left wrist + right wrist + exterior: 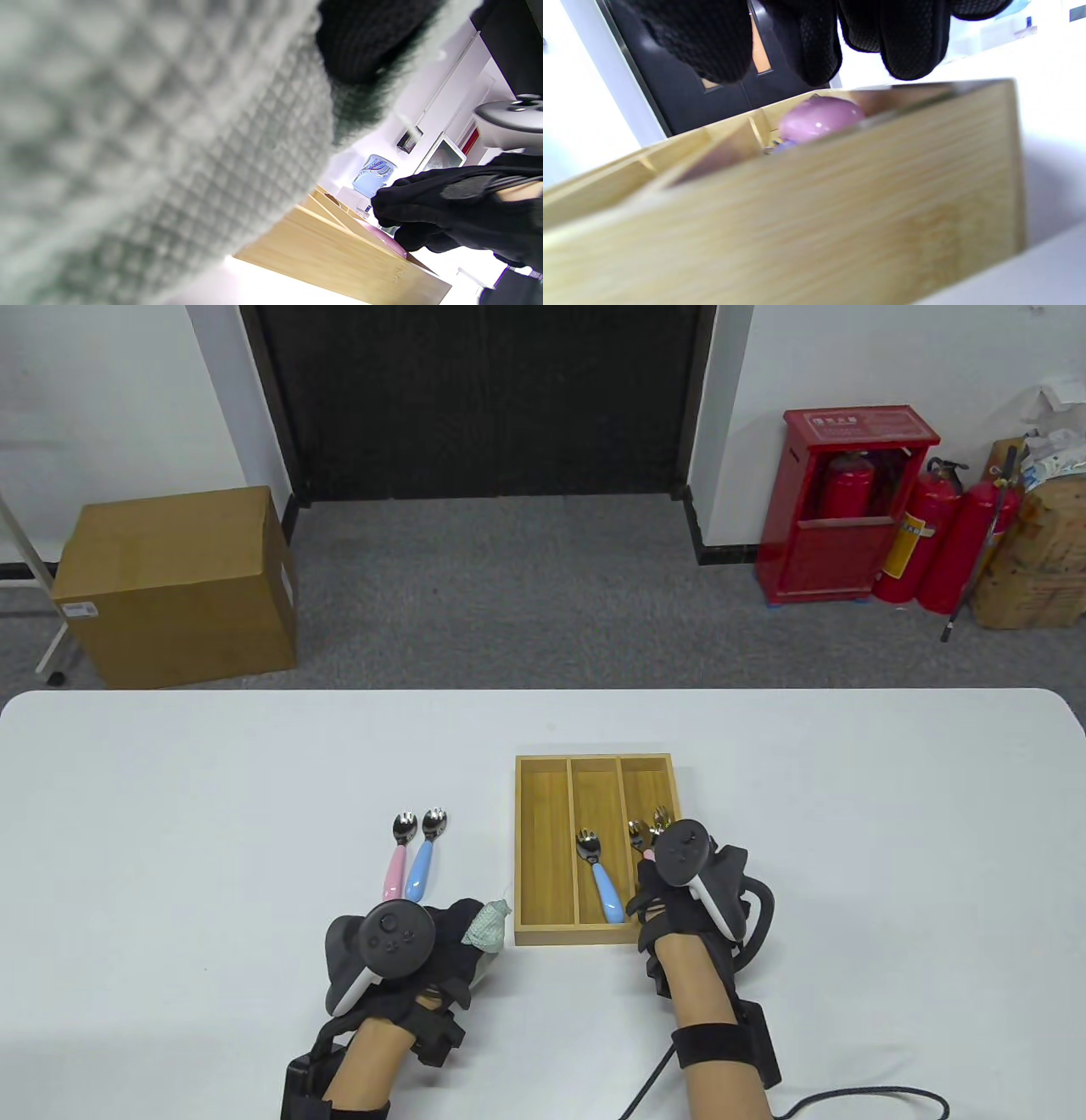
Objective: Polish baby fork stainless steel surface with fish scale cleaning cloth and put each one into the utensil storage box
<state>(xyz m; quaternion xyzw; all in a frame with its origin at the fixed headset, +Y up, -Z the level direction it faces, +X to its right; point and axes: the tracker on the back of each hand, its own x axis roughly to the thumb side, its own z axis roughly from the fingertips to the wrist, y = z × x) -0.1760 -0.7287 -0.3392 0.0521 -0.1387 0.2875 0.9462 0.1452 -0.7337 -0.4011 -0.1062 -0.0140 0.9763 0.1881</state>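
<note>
Our right hand [679, 882] hovers over the right compartment of the utensil storage box [543, 848], where a pink-handled fork [821, 118] lies with its handle end against the near wall. In the right wrist view our fingers [814, 46] hang above that handle without touching it, so we judge the hand to have let go, though the table view hides the fingertips under the tracker. Two fork heads [649, 824] show in that compartment, and a blue-handled fork [598, 874] lies in the middle one.

Our left hand [407, 950] grips the bunched fish scale cleaning cloth [485, 923], resting on the worktop [170, 814] just left of the box.

The risks as we see them: a finger catching the pink handle on the way out could flip the fork out of its compartment or rattle it against its neighbour, marking polished steel. A sleeve or cable could also nudge the box.

Two forks remain on the worktop, one pink [397, 857] and one blue [422, 861], lying side by side. Nothing blocks them, but the cloth hand sits between them and us.
</note>
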